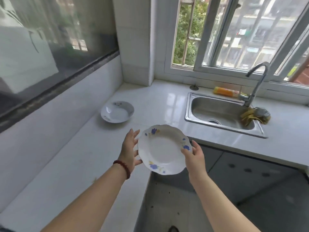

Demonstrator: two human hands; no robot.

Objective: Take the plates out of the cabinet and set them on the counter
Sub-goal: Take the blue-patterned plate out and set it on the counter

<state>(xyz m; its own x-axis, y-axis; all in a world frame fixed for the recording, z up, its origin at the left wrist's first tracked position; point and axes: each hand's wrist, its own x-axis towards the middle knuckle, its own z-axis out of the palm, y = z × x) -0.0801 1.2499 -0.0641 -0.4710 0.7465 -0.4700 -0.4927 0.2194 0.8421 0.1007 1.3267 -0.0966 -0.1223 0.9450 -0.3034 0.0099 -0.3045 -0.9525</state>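
Note:
A white plate with blue flowers and a scalloped rim [163, 149] is held tilted in the air over the inner corner of the white counter [75, 156]. My left hand [129, 149] holds its left rim, fingers spread along the edge and thumb below. My right hand [194, 155] grips its right rim, fingers curled under it. A second white plate with a grey pattern [117, 111] lies flat on the counter further back, apart from both hands. No cabinet interior shows.
A steel sink [222, 113] with a tall tap [257, 81] sits at the right; a yellow rag [255, 116] hangs on its edge. An orange bottle [225, 91] lies behind it under the window. Dark cabinet fronts [250, 178] run below the counter.

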